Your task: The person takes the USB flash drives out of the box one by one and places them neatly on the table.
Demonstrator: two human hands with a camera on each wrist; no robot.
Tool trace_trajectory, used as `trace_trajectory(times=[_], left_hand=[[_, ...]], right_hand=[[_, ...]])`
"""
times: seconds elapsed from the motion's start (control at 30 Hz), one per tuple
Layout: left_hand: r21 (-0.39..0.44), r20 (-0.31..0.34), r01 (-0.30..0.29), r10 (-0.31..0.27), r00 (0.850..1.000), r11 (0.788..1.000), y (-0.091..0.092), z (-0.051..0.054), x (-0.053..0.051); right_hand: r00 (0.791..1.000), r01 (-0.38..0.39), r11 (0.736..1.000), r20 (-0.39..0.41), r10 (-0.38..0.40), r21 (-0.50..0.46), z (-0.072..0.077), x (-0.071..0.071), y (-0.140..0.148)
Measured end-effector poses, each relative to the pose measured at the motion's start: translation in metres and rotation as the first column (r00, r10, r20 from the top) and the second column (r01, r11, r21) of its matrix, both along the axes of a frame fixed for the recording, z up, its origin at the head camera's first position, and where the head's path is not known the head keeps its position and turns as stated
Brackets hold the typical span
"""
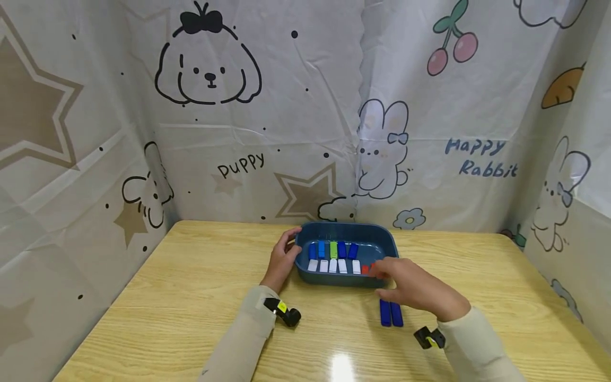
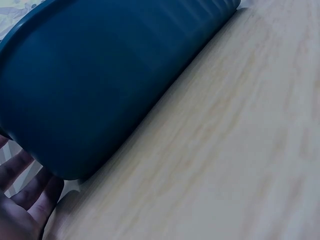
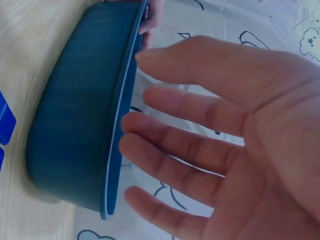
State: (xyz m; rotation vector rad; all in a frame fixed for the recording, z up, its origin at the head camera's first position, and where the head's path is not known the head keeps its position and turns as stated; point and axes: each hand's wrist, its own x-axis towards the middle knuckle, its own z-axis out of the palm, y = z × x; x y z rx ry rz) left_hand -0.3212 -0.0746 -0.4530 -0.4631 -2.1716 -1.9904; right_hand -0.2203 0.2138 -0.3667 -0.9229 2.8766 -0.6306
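Observation:
A dark blue-green plastic tub [image 1: 329,278] stands on the table, its outer wall [image 2: 95,90] filling much of the left wrist view. My left hand [image 1: 280,261] holds the tub's left end, thumb over the rim. Inside, small rectangular blocks form two rows: blue and green blocks [image 1: 333,250] behind, white blocks [image 1: 342,266] and red blocks [image 1: 365,269] in front. Above the tub's front right corner is my right hand [image 1: 417,284]; in the right wrist view its fingers [image 3: 175,165] are loosely extended and hold nothing. Two dark blue blocks [image 1: 385,313] lie below it on the table, side by side.
The wooden table [image 1: 191,307] carries the tub near its back edge. A printed curtain [image 1: 286,106] hangs behind and at both sides. Each sleeve bears a small black wrist camera [image 1: 288,317].

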Motion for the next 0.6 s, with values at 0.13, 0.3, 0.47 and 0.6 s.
trace_trajectory(times=[0.13, 0.3, 0.47, 0.6], left_hand=[[-0.004, 0.006, -0.008, 0.008, 1.0, 1.0, 0.001, 0.007, 0.005], [-0.012, 0.011, -0.001, 0.001, 1.0, 1.0, -0.001, 0.006, 0.003], [-0.003, 0.003, -0.005, 0.005, 1.0, 1.0, 0.0, 0.002, 0.001], [-0.005, 0.011, -0.01, 0.01, 1.0, 1.0, 0.0, 0.003, 0.002]], right_hand=[[0.999, 0.012, 0.999, -0.043, -0.013, -0.031, -0.001, -0.01, -0.002], [0.987, 0.067, 0.997, -0.143, -0.071, -0.028, -0.01, -0.029, -0.006], [0.976, 0.138, 0.99, -0.172, -0.135, 0.003, -0.016, -0.051, -0.008], [0.972, 0.192, 0.981, -0.14, -0.187, 0.027, -0.02, -0.064, -0.011]])
